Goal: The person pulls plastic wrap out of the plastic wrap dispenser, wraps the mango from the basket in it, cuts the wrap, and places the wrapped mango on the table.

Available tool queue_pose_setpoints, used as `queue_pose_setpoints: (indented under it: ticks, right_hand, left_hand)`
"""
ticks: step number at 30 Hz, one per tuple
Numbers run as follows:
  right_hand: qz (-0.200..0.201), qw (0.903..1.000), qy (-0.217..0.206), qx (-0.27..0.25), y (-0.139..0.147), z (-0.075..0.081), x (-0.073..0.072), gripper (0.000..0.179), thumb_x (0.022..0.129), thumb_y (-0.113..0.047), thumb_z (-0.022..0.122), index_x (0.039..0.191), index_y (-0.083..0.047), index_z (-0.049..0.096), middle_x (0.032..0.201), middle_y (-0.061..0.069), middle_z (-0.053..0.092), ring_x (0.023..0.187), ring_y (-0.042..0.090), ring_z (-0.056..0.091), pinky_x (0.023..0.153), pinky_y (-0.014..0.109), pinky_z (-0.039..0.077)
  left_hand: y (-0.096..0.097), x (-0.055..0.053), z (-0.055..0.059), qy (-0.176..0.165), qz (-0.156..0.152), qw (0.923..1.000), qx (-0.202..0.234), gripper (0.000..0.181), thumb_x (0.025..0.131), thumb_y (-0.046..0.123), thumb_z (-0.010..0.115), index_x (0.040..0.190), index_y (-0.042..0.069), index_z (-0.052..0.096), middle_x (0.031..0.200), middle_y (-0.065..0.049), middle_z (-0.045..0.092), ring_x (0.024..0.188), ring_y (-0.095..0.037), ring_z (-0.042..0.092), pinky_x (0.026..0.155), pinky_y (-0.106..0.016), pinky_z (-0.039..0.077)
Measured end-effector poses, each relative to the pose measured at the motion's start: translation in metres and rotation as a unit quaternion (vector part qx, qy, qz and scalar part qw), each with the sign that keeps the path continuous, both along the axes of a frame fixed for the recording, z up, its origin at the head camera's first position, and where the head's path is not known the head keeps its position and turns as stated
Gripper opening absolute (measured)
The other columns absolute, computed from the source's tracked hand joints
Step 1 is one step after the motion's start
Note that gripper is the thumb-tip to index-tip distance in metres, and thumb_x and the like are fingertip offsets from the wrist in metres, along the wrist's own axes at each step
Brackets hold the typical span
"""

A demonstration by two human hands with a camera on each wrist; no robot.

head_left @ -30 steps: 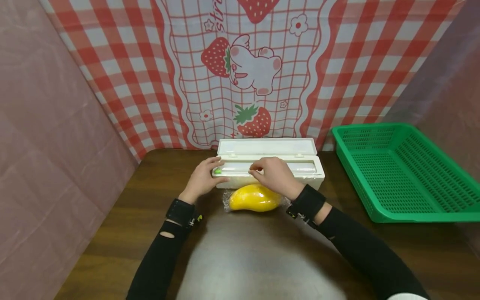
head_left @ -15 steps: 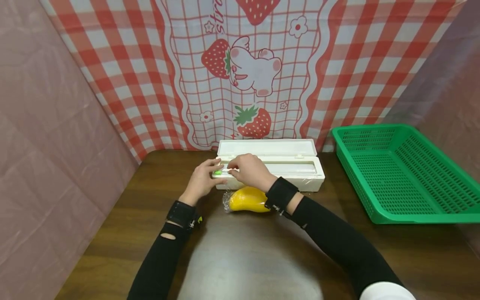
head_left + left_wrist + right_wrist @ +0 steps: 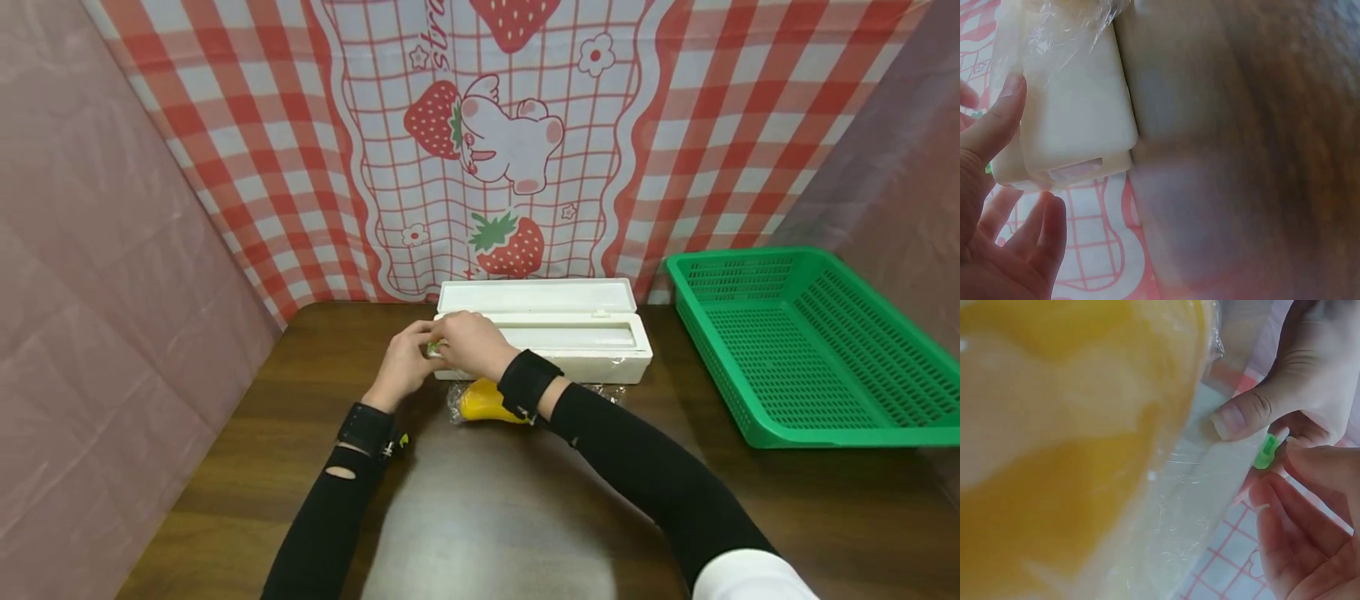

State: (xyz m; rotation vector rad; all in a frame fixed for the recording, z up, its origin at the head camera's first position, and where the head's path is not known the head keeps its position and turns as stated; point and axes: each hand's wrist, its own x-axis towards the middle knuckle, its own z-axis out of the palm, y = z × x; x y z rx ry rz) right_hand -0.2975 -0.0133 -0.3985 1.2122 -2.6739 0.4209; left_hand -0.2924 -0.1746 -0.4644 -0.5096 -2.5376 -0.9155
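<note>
A white cling film dispenser (image 3: 570, 367) with its lid raised stands at the back of the table. My left hand (image 3: 405, 367) holds its left end, the thumb (image 3: 1010, 103) on the front wall and the fingers round the end. A green slide cutter (image 3: 1266, 452) sits at that end. Beside it is my right hand (image 3: 471, 343), fingers bent and a gap between thumb and fingertips; contact with the cutter is unclear. In front of the dispenser lies a yellow mango (image 3: 483, 402) wrapped in clear film, partly hidden by my right wrist.
A green plastic basket (image 3: 712, 367) stands at the right of the wooden table (image 3: 480, 517). Behind the dispenser hangs a red-and-white checked cloth (image 3: 510, 233) with strawberries. Loose clear film (image 3: 611, 392) lies along the dispenser's front.
My right hand has moved left along the dispenser, from its middle to the left end beside the green cutter. My left hand has stayed at that end. The mango has not moved.
</note>
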Motion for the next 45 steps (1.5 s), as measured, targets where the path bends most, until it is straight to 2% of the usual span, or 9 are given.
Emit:
queue_pose_setpoints:
  ticks: [9, 12, 17, 20, 25, 29, 34, 41, 45]
  right_hand:
    - [-0.008, 0.9996, 0.024, 0.007, -0.008, -0.008, -0.002, 0.009, 0.086, -0.022, 0.060, 0.087, -0.017, 0.068, 0.081, -0.005, 0.056, 0.070, 0.010, 0.051, 0.065, 0.025, 0.043]
    - [-0.010, 0.9992, 0.036, 0.012, -0.011, -0.010, -0.004, 0.007, 0.085, -0.021, 0.061, 0.085, -0.018, 0.067, 0.079, -0.005, 0.055, 0.070, 0.010, 0.050, 0.064, 0.026, 0.042]
    - [-0.017, 0.9996, 0.017, 0.014, -0.012, -0.007, -0.005, 0.010, 0.080, -0.024, 0.068, 0.086, -0.016, 0.069, 0.075, -0.005, 0.055, 0.067, 0.010, 0.049, 0.061, 0.025, 0.041]
    - [-0.014, 0.9997, 0.000, 0.019, -0.012, -0.005, -0.006, 0.014, 0.079, -0.025, 0.070, 0.088, -0.015, 0.069, 0.077, -0.004, 0.057, 0.067, 0.010, 0.049, 0.061, 0.024, 0.040]
    - [-0.002, 0.9997, -0.019, 0.017, -0.012, -0.002, -0.007, 0.019, 0.081, -0.016, 0.068, 0.100, -0.016, 0.070, 0.091, 0.000, 0.065, 0.075, 0.010, 0.052, 0.067, 0.023, 0.042]
    - [0.013, 0.9991, -0.020, 0.035, -0.012, -0.001, -0.010, 0.021, 0.080, -0.014, 0.068, 0.101, -0.015, 0.069, 0.094, 0.003, 0.065, 0.078, 0.011, 0.053, 0.070, 0.024, 0.043]
    - [0.021, 0.9977, -0.024, 0.061, -0.012, 0.001, -0.011, 0.022, 0.078, -0.016, 0.071, 0.101, -0.014, 0.069, 0.097, 0.003, 0.064, 0.083, 0.012, 0.054, 0.075, 0.025, 0.044]
    - [0.025, 0.9962, -0.021, 0.081, -0.011, 0.001, -0.009, 0.020, 0.081, -0.020, 0.069, 0.100, -0.017, 0.068, 0.097, 0.001, 0.062, 0.084, 0.012, 0.052, 0.076, 0.025, 0.044]
    - [0.028, 0.9954, -0.029, 0.087, -0.010, 0.000, -0.007, 0.017, 0.082, -0.017, 0.067, 0.099, -0.018, 0.068, 0.098, 0.002, 0.060, 0.083, 0.012, 0.051, 0.074, 0.025, 0.043]
  left_hand:
    - [0.001, 0.001, -0.003, -0.021, 0.039, 0.9990, 0.011, 0.035, 0.064, 0.016, 0.079, 0.097, 0.013, 0.072, 0.113, 0.000, 0.063, 0.104, -0.016, 0.056, 0.087, -0.027, 0.042]
    - [0.001, 0.000, -0.005, -0.015, 0.046, 0.9987, 0.017, 0.035, 0.062, 0.018, 0.080, 0.097, 0.015, 0.073, 0.109, 0.001, 0.065, 0.099, -0.015, 0.059, 0.083, -0.027, 0.044]
    - [0.002, -0.002, -0.006, 0.003, 0.030, 0.9988, 0.039, 0.030, 0.061, 0.026, 0.082, 0.089, 0.016, 0.073, 0.094, 0.005, 0.068, 0.082, -0.010, 0.060, 0.071, -0.027, 0.046]
    - [0.002, -0.002, -0.006, 0.007, 0.024, 0.9984, 0.051, 0.031, 0.060, 0.028, 0.083, 0.088, 0.016, 0.073, 0.096, 0.004, 0.068, 0.083, -0.008, 0.060, 0.071, -0.026, 0.046]
    - [0.001, -0.001, -0.004, 0.002, 0.026, 0.9980, 0.058, 0.039, 0.059, 0.027, 0.084, 0.095, 0.016, 0.073, 0.101, 0.002, 0.067, 0.086, -0.009, 0.061, 0.073, -0.026, 0.046]
    - [-0.001, -0.001, -0.001, -0.007, 0.025, 0.9981, 0.056, 0.044, 0.059, 0.028, 0.084, 0.100, 0.015, 0.072, 0.104, 0.000, 0.066, 0.089, -0.010, 0.060, 0.075, -0.025, 0.046]
    - [-0.002, -0.001, -0.001, -0.010, 0.021, 0.9985, 0.050, 0.042, 0.060, 0.030, 0.084, 0.098, 0.016, 0.072, 0.103, 0.001, 0.067, 0.087, -0.009, 0.060, 0.073, -0.025, 0.045]
    - [-0.005, -0.001, -0.003, -0.012, 0.018, 0.9990, 0.039, 0.030, 0.060, 0.033, 0.083, 0.083, 0.018, 0.070, 0.081, 0.005, 0.065, 0.067, -0.012, 0.053, 0.060, -0.028, 0.043]
    - [-0.006, 0.000, -0.004, -0.018, 0.018, 0.9993, 0.029, 0.030, 0.061, 0.034, 0.082, 0.082, 0.019, 0.068, 0.074, 0.007, 0.061, 0.064, -0.012, 0.051, 0.058, -0.029, 0.042]
